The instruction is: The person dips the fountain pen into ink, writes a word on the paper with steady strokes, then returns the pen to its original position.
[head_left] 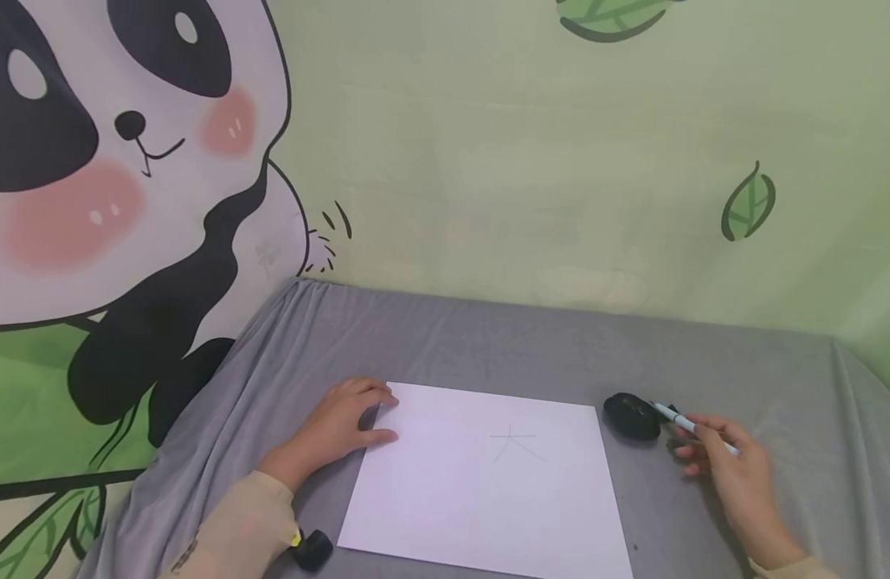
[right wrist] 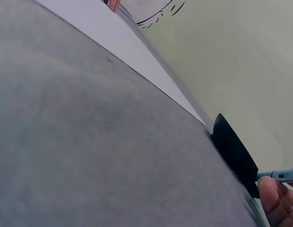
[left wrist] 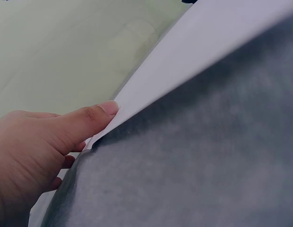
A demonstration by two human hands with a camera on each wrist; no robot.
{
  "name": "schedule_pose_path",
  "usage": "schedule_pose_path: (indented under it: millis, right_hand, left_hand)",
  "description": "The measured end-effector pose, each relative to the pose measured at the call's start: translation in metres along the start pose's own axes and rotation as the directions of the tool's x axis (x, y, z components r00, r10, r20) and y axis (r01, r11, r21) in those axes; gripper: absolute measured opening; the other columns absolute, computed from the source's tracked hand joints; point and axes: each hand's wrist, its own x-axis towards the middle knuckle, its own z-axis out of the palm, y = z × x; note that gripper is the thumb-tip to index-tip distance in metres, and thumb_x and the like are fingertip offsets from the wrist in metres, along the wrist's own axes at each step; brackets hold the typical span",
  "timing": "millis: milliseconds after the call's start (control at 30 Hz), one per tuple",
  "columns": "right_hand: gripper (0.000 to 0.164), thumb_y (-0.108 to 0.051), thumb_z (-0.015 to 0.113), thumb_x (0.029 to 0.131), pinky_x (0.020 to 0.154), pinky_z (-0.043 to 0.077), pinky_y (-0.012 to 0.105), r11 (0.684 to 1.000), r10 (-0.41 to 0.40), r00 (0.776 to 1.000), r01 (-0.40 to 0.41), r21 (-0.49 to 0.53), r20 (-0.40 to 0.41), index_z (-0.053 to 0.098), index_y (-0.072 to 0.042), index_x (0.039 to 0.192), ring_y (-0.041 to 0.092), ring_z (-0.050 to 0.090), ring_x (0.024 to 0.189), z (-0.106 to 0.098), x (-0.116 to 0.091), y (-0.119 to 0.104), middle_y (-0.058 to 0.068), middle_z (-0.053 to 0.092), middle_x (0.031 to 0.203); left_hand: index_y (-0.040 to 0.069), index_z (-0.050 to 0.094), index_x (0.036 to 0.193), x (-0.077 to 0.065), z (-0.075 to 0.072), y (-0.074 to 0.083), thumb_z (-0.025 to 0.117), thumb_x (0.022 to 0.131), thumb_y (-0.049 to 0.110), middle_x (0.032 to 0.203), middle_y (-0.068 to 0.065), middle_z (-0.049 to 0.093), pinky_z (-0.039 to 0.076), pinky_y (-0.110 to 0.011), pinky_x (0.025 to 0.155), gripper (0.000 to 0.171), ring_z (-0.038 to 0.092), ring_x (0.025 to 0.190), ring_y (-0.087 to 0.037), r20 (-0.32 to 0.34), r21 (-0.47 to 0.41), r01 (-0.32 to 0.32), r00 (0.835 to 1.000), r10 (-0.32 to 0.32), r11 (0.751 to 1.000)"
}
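Note:
My left hand rests at the left edge of a white sheet of paper. Its thumb lies on the paper's edge in the left wrist view, and the other fingers are partly hidden. Thin strokes form a drawn character on the sheet, right of its middle. Beyond the paper's right edge, my right hand pinches a slim light-blue pen between thumb and fingers. The pen's far end is at a black rounded object; whether they touch I cannot tell.
Grey cloth covers the table up to a pale green wall with a panda and leaves painted on it. A small black object lies by the left sleeve, near the paper's lower left corner.

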Motion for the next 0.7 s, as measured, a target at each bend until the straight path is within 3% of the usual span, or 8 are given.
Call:
schedule_pose_path:
  millis: [367,700]
  right_hand:
    - [0.011,-0.019,0.064,0.093,0.051,0.053,0.022,0.995,0.017,0.999,-0.013,-0.094,0.046,0.069,-0.025,0.100,0.001,0.067,0.063,-0.0060,0.0002,-0.0003,-0.020,0.071,0.082]
    - [0.026,-0.011,0.063,0.093,0.048,0.050,0.020,0.981,-0.020,0.996,0.037,-0.189,0.088,0.066,-0.036,0.096,0.000,0.064,0.059,-0.0083,-0.0030,0.0020,-0.023,0.069,0.077]
  left_hand:
    - [0.012,0.069,0.113,0.0007,-0.0003,-0.0011,0.080,0.075,0.037,0.122,-0.009,0.064,0.043,-0.051,0.100,0.046,0.055,0.118,-0.031,-0.021,0.000,-0.014,1.000,0.014,1.000]
    - [0.012,0.069,0.113,0.0004,0.0011,-0.0017,0.080,0.075,0.037,0.122,-0.008,0.063,0.043,-0.050,0.100,0.046,0.055,0.119,-0.030,-0.012,0.016,-0.018,1.000,0.019,1.000]
